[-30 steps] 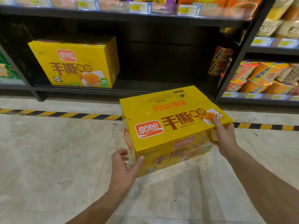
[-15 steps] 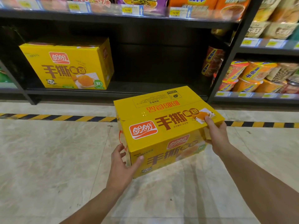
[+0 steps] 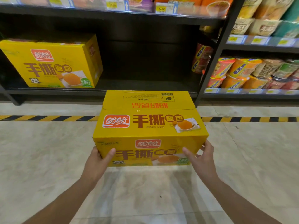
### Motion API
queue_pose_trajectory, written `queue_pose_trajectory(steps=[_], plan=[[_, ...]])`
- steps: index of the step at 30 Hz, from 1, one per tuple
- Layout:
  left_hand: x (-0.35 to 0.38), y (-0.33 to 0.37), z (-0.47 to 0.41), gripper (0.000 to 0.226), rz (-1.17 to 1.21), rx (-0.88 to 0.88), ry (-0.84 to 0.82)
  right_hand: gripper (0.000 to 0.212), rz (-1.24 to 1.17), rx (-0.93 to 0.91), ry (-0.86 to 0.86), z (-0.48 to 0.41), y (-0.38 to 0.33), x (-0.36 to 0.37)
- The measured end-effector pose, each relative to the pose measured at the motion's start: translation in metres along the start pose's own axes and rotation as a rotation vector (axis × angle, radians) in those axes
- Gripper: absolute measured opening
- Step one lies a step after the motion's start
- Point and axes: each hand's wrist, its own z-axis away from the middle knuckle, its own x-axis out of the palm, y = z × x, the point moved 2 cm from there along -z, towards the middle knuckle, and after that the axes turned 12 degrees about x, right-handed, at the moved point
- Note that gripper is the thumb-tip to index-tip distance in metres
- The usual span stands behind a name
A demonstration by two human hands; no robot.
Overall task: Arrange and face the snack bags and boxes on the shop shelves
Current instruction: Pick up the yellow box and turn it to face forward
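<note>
A yellow bread box with red and brown print is held in front of me above the floor, squared to the shelving. My left hand grips its lower left corner, thumb on the front face. Its lower right corner is gripped by my right hand, thumb on the front and fingers behind. A second, matching yellow box stands on the black bottom shelf at the left, label facing out.
Dark open shelf space lies to the right of the shelved box. Noodle cups fill the right bay behind a black upright. Price tags line the shelf above. Yellow-black floor tape runs along the shelf base.
The held box has turned from angled to square with the shelf. My right hand slid from its top right corner down to the lower right; my left hand closed on the lower left corner.
</note>
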Motion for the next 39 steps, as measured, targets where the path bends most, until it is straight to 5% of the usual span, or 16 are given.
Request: queue_pose_trajectory(steps=[3,5,10,17,23,26,32,39], plan=[[0.002,-0.009,-0.005,0.076,-0.041,-0.054,-0.058,0.093,0.075,0.032,-0.113,-0.011,0.02,-0.005],[0.005,-0.011,-0.007,0.064,-0.055,-0.082,-0.065,0.079,0.045,0.091,-0.205,-0.015,0.024,0.002],[0.004,-0.014,-0.012,0.07,-0.086,-0.104,-0.023,0.052,0.058,0.12,-0.137,-0.015,0.027,0.013],[-0.008,0.009,-0.009,0.022,-0.033,-0.036,0.143,0.023,0.221,0.008,0.059,-0.004,-0.008,-0.006],[-0.011,0.054,-0.027,0.044,0.158,0.096,0.266,0.018,0.05,-0.149,0.125,-0.02,-0.062,-0.019],[-0.011,0.058,-0.043,0.052,0.183,0.121,0.261,0.037,-0.08,-0.107,0.007,-0.032,-0.063,-0.016],[-0.011,0.067,-0.071,0.044,0.061,0.177,0.153,0.049,-0.119,-0.077,-0.069,-0.054,-0.075,-0.005],[-0.009,0.086,-0.12,0.052,0.033,0.156,0.117,0.034,-0.151,-0.039,-0.083,-0.085,-0.108,0.009]])
